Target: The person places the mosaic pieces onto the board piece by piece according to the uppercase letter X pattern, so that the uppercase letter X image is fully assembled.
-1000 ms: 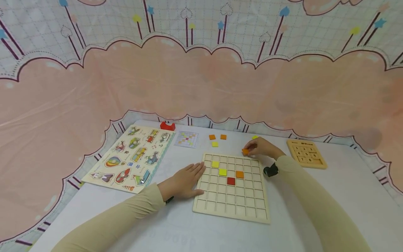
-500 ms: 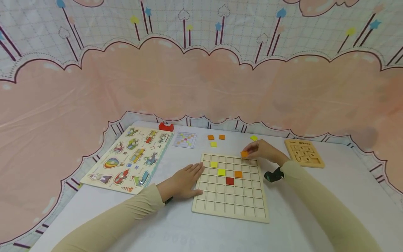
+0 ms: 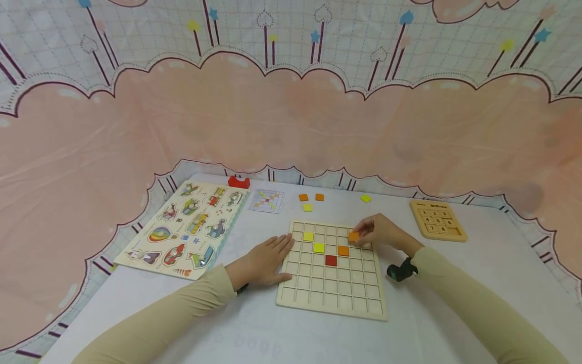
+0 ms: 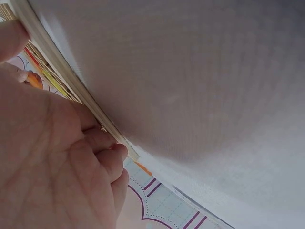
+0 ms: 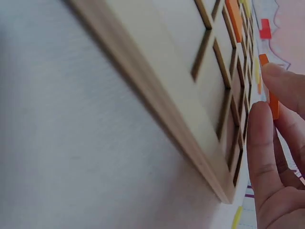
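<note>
A pale wooden grid board (image 3: pixel 332 306) lies on the white table. My left hand (image 3: pixel 263 260) rests at its left edge, fingers straight; in the left wrist view the left hand (image 4: pixel 52 152) touches the board's side (image 4: pixel 71 81). Over the board's far right part, my right hand (image 3: pixel 379 232) pinches an orange square tile (image 3: pixel 353 236) between thumb and fingers. The right wrist view shows this orange tile (image 5: pixel 273 102) held above the grid. Set in the board are two yellow tiles (image 3: pixel 319 247), a red tile (image 3: pixel 331 260) and another orange tile (image 3: pixel 343 251).
Beyond the board lie two orange tiles (image 3: pixel 320 197) and two loose yellow tiles (image 3: pixel 366 198). A pattern card (image 3: pixel 266 201) and a red block (image 3: pixel 239 182) are at the back left. A picture puzzle board (image 3: pixel 182 227) lies left, a number puzzle (image 3: pixel 437 220) right.
My right hand has brought the orange tile nearer, from behind the board's far edge to over its far right squares. My left hand has stayed at the board's left edge.
</note>
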`<state>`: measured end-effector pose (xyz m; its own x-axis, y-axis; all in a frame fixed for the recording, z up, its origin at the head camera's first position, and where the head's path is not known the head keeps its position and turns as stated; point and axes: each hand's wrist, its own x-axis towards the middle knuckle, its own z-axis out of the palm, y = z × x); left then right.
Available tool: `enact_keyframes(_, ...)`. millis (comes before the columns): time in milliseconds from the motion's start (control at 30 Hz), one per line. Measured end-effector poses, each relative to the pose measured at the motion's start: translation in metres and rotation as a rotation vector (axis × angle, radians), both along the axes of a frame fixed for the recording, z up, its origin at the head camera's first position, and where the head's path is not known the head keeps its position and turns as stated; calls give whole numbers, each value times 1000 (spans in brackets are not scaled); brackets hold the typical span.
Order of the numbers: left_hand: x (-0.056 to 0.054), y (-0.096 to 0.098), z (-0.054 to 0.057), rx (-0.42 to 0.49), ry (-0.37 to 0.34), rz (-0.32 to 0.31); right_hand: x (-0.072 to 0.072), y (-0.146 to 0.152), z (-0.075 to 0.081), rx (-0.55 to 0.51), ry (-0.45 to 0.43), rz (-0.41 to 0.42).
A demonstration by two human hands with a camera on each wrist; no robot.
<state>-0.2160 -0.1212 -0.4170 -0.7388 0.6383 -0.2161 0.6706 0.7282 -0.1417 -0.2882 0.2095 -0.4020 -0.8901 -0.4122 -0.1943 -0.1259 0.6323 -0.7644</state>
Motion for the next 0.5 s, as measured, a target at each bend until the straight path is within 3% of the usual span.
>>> enact_keyframes(500, 0, -1, 0, 14, -1, -14, -1, -1, -9, 113, 67, -12)
